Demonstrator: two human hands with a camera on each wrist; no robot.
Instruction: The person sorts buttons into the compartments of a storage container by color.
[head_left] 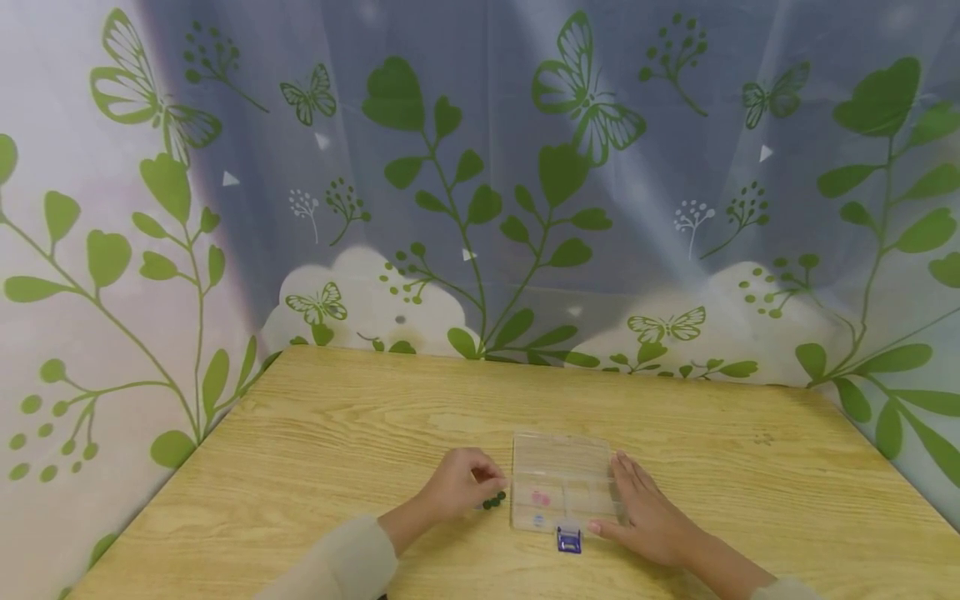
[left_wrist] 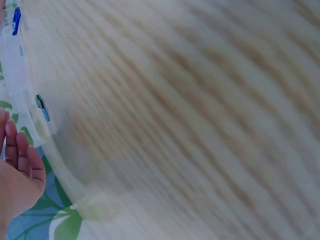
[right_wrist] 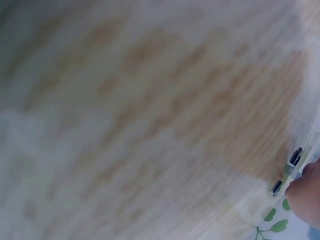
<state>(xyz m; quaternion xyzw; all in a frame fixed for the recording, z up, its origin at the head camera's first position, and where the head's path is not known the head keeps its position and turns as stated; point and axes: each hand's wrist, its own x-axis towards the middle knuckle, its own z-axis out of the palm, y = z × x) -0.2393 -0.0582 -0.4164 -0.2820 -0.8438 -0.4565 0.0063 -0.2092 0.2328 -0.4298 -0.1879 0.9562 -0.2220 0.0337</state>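
Note:
A clear plastic compartment box [head_left: 537, 530] lies open on the table, its blue latch [head_left: 569, 541] toward the person. Small pink pieces [head_left: 541, 498] and a small blue piece [head_left: 538, 521] sit in separate left-hand compartments. Just outside the box's left wall are several small dark green round pieces [head_left: 493, 501]; the left wrist view shows them as a dark piece [left_wrist: 40, 102] beside a blue bit. Above them my left hand [head_left: 463, 483] bends its thumb and index finger together; whether a piece is between the tips is hidden. My right hand [head_left: 651, 521] rests its extended fingers against the box's right side.
The wood-grain table [head_left: 337, 417] stretches out around the box. Behind it and along the sides hangs a cloth [head_left: 480, 167] printed with green leaves and butterflies. Long light sleeves [head_left: 337, 558] cover the forearms.

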